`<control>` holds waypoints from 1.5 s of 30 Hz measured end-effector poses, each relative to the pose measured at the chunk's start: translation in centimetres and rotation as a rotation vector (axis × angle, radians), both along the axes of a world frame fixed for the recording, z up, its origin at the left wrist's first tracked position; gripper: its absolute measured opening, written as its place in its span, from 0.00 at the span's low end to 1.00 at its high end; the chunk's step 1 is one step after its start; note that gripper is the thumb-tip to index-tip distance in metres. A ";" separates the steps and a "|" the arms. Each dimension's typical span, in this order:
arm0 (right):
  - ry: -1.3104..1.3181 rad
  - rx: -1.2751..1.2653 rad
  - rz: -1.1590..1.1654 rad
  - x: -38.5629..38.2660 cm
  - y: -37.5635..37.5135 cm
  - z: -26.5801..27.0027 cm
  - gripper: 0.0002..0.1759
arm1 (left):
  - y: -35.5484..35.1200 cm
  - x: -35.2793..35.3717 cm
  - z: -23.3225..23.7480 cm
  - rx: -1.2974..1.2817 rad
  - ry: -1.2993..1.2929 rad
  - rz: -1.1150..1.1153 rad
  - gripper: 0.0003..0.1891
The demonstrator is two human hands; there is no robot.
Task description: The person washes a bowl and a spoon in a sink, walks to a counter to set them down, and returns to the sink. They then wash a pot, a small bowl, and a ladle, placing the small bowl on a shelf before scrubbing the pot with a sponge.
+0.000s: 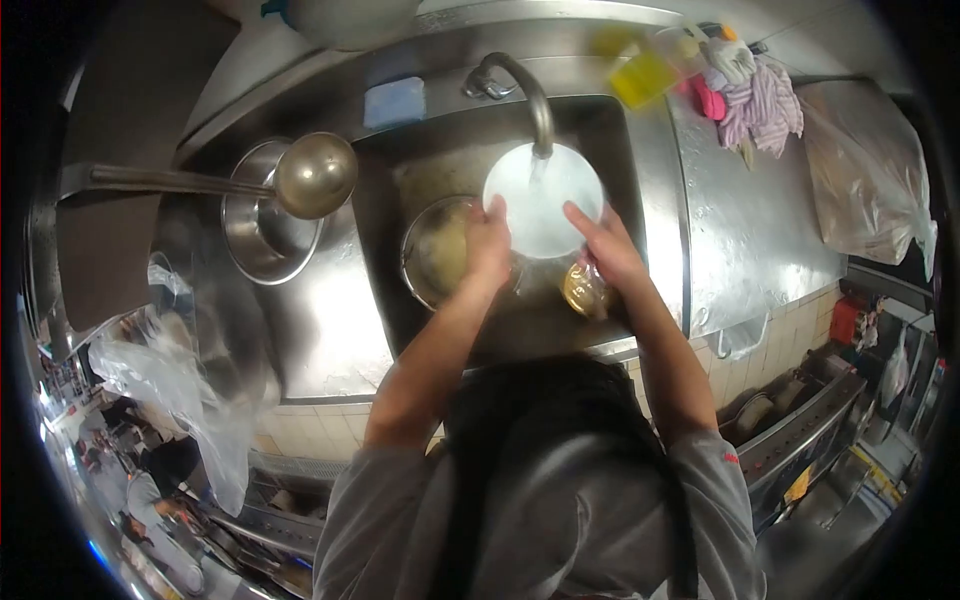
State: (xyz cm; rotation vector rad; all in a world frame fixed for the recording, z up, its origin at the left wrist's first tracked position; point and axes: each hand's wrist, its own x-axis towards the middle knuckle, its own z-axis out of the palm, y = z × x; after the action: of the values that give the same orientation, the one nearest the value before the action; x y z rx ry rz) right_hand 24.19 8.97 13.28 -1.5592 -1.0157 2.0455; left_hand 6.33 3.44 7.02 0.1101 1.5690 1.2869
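Note:
A round white plate (541,212) is held under the metal faucet (537,98), and water runs onto its far part. My left hand (487,243) grips the plate's left edge, thumb on its upper face. On the opposite side my right hand (612,248) is closed around the rim, thumb also on top. Beneath them lies the steel sink (500,335). A round metal pot (432,262) with cloudy yellowish liquid sits in the sink, partly covered by my left hand. Below my right hand is a shiny gold-coloured round item (580,291), its kind unclear.
Left of the sink, a large ladle (316,176) reaches over a steel pot (262,243). A pale blue block (395,102) rests behind the basin. At right are a yellow container (643,80), striped cloths (765,105) and a plastic bag (868,165). Another person (160,510) appears far lower left.

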 end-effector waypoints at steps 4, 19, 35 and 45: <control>-0.100 0.328 -0.064 2.2 0.0 -3.0 0.25 | 0.6 -0.6 -1.8 0.090 0.013 -0.326 0.23; -0.508 0.903 0.090 4.4 -0.1 -1.9 0.29 | 7.7 -1.4 2.6 0.334 0.874 -0.876 0.19; -0.392 0.686 0.135 3.3 -1.4 -0.2 0.30 | 8.3 0.4 7.4 0.277 1.270 -1.226 0.08; -0.365 0.919 0.258 2.6 0.5 1.6 0.27 | 5.7 -4.6 1.2 0.303 0.842 -1.415 0.29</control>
State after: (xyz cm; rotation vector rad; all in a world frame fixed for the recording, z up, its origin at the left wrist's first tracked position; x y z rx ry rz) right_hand 26.80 9.45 14.89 -1.3126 -1.9978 1.0905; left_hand 1.77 9.13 8.26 1.7756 1.3291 0.2509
